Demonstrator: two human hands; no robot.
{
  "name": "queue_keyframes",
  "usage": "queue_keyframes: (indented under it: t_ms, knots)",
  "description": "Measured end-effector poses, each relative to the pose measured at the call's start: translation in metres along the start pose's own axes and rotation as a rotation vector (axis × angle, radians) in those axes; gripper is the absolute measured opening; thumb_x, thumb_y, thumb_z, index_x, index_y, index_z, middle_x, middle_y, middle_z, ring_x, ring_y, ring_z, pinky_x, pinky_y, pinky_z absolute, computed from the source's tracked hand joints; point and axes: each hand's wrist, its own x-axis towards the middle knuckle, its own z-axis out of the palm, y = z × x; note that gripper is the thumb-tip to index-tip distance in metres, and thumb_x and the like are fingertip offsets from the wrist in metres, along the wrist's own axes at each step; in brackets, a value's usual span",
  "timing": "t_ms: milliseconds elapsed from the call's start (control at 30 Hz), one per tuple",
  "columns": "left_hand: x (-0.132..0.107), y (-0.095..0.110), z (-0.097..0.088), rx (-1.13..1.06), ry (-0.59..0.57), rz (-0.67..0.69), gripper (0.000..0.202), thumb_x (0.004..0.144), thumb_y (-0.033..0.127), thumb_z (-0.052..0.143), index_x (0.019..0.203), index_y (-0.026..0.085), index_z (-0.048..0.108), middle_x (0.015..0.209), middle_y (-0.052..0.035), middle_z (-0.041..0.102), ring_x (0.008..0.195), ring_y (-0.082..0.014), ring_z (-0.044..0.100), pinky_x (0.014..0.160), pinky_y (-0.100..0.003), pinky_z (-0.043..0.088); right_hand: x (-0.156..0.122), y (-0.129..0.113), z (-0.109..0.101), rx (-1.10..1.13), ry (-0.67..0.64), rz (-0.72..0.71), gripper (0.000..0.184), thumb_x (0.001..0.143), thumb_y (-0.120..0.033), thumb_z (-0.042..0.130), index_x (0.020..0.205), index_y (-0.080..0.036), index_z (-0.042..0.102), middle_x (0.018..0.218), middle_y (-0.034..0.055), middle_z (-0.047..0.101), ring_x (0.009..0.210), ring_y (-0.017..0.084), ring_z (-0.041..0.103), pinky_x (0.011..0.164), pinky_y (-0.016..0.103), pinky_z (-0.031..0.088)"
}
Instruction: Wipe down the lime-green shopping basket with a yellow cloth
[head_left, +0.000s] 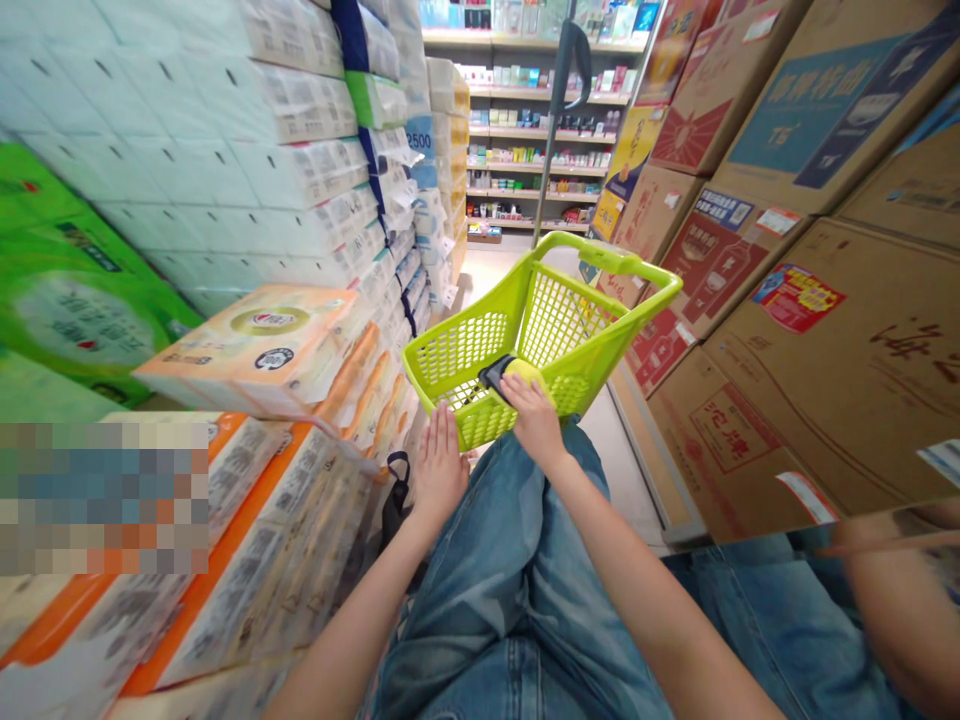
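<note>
A lime-green shopping basket point(480, 335) with lattice walls and a looped handle is tilted in front of my knees. My left hand point(441, 465) is at its near left corner, fingers straight and together, palm down, seemingly touching the rim. Over the basket's near side, my right hand point(534, 412) has its fingers curled over a yellow and black item point(534, 372); its exact kind is unclear. The black end points left into the basket. The thumb and the item's underside are hidden.
Wrapped tissue packs point(247, 340) are stacked at left, cardboard cartons point(810, 370) at right. Shelves point(540, 140) of small goods close off the far end, with a grey pole point(551, 150) before them. Denim-clad legs and an arm point(900, 600) show at lower right, possibly a reflection.
</note>
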Motion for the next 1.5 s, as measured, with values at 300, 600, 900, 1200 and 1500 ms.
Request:
queue_keyframes:
  t_ms: [300,600,900,1200,1500]
  knots:
    - [-0.001,0.002,0.006,-0.029,0.042,-0.015,0.083,0.086,0.020,0.051,0.155,-0.001,0.010,0.162,-0.0230,0.018,0.152,-0.0290,0.014,0.122,-0.047,0.023,0.003,-0.036,0.023,-0.017,0.040,0.130,0.073,0.070,0.006,0.039,0.141,-0.009,0.052,0.149,0.0112,0.049,0.145,0.022,0.037,0.123,0.046,0.027]
    - [0.000,0.002,0.004,-0.020,0.014,-0.020,0.081,0.085,0.019,0.051,0.154,-0.003,0.013,0.161,-0.0238,0.019,0.152,-0.0292,0.014,0.122,-0.045,0.023,-0.005,-0.024,0.015,-0.016,-0.043,-0.071,0.073,0.076,0.005,0.038,0.144,-0.017,0.049,0.151,0.0050,0.048,0.145,0.017,0.037,0.123,0.042,0.027]
    - [0.000,0.006,0.005,-0.045,0.054,-0.027,0.083,0.085,0.019,0.051,0.154,-0.002,0.009,0.162,-0.0238,0.017,0.152,-0.0295,0.013,0.122,-0.046,0.023,-0.003,-0.022,0.021,-0.046,0.109,0.177,0.077,0.071,0.006,0.037,0.145,-0.011,0.047,0.153,0.0106,0.045,0.147,0.020,0.032,0.123,0.045,0.025]
    - [-0.004,0.001,0.009,-0.034,0.036,-0.009,0.086,0.086,0.018,0.050,0.155,0.000,0.002,0.162,-0.0237,0.017,0.152,-0.0294,0.015,0.122,-0.047,0.024,-0.011,-0.035,0.024,-0.009,-0.060,-0.150,0.073,0.078,0.003,0.040,0.147,-0.018,0.046,0.152,0.0059,0.046,0.146,0.017,0.035,0.122,0.042,0.028]
    - [-0.003,0.007,0.002,-0.069,0.051,-0.037,0.085,0.085,0.017,0.051,0.155,0.001,0.005,0.163,-0.0217,0.015,0.153,-0.0278,0.011,0.123,-0.046,0.022,0.006,0.005,0.003,-0.060,0.116,0.207,0.077,0.070,0.007,0.036,0.143,-0.010,0.049,0.151,0.0121,0.048,0.146,0.022,0.035,0.122,0.048,0.025]
